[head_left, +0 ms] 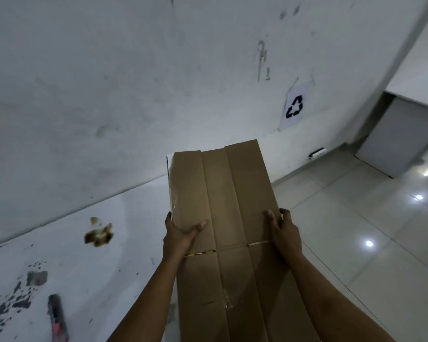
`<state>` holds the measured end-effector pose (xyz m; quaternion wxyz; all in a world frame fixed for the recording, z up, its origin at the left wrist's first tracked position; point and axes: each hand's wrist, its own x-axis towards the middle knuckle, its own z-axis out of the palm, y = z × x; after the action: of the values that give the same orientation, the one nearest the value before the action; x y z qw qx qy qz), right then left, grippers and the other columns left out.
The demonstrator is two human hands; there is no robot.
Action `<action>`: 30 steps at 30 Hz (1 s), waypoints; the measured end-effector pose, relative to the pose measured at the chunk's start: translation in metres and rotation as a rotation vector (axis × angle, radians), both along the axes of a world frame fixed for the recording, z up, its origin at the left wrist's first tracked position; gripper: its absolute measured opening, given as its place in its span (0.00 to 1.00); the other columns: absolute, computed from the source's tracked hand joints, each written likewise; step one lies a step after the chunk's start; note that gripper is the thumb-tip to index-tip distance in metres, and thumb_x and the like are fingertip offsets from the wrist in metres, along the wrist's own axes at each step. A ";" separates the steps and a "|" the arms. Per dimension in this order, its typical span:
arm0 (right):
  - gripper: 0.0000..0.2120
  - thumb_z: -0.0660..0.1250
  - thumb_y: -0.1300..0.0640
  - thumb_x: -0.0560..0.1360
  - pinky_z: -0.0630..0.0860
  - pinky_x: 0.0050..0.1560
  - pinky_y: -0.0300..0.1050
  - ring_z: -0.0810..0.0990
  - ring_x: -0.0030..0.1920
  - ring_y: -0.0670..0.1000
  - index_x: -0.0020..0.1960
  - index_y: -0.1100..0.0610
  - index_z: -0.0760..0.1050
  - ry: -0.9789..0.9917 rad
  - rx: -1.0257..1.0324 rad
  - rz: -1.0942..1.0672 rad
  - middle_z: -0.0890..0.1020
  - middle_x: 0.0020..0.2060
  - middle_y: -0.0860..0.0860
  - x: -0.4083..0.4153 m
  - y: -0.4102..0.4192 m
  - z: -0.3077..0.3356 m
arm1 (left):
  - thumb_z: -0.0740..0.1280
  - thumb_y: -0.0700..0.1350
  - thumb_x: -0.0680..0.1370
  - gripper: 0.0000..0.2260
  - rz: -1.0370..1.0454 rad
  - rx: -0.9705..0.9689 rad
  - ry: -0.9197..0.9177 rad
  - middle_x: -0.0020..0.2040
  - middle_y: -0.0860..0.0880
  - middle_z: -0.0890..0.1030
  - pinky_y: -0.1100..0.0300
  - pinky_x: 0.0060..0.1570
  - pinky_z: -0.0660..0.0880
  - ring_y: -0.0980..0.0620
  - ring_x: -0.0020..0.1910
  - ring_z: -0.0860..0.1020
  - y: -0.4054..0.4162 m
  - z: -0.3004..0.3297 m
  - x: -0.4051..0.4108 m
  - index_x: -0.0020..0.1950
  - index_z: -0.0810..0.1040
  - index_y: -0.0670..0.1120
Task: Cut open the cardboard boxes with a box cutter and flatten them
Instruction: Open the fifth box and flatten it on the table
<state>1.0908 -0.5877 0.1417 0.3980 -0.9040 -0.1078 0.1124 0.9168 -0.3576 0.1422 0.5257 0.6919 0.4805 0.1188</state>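
A flattened brown cardboard box (230, 193) is held out in front of me, long side pointing away toward the wall. My left hand (181, 234) grips its left edge, thumb on top and fingers under. On the right edge my right hand (283, 230) does the same. Creases and bits of clear tape run across the cardboard. A dark box cutter with a red mark (57, 319) lies on the white table surface (89, 280) at the lower left, away from both hands.
A stained white wall fills the upper view, with a recycling sign (294, 108) taped on it at right. The table has chipped paint and a brown stain (99, 235). Glossy floor tiles (368, 230) and a grey cabinet (400, 139) lie to the right.
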 end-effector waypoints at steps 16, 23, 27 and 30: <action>0.30 0.50 0.30 0.79 0.78 0.45 0.50 0.80 0.44 0.53 0.60 0.55 0.71 -0.043 -0.039 -0.162 0.80 0.47 0.52 0.121 -0.121 -0.002 | 0.79 0.65 0.63 0.49 -0.132 0.085 -0.012 0.71 0.44 0.72 0.43 0.64 0.74 0.39 0.66 0.74 -0.100 0.009 0.153 0.75 0.59 0.48; 0.30 0.49 0.32 0.80 0.74 0.42 0.48 0.78 0.41 0.52 0.55 0.58 0.72 -0.042 -0.082 -0.174 0.80 0.44 0.54 0.240 -0.196 0.003 | 0.79 0.61 0.65 0.47 -0.138 0.069 -0.063 0.71 0.44 0.72 0.44 0.64 0.73 0.40 0.66 0.74 -0.177 0.016 0.268 0.75 0.59 0.47; 0.28 0.49 0.34 0.81 0.71 0.39 0.46 0.76 0.39 0.50 0.55 0.57 0.71 -0.064 -0.097 -0.146 0.79 0.44 0.53 0.307 -0.228 0.011 | 0.79 0.60 0.65 0.47 -0.104 0.052 -0.100 0.70 0.44 0.72 0.45 0.64 0.73 0.40 0.66 0.74 -0.212 0.016 0.333 0.76 0.59 0.46; 0.27 0.49 0.34 0.81 0.70 0.39 0.46 0.76 0.40 0.50 0.55 0.57 0.71 -0.083 -0.103 -0.133 0.79 0.43 0.53 0.351 -0.244 0.017 | 0.80 0.60 0.64 0.48 -0.083 0.050 -0.095 0.70 0.44 0.72 0.46 0.63 0.73 0.40 0.66 0.74 -0.230 0.015 0.376 0.75 0.59 0.46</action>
<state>1.4422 -0.8320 0.1586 0.3527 -0.9324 -0.0579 0.0537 1.2930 -0.5877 0.1569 0.5350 0.7177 0.4228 0.1415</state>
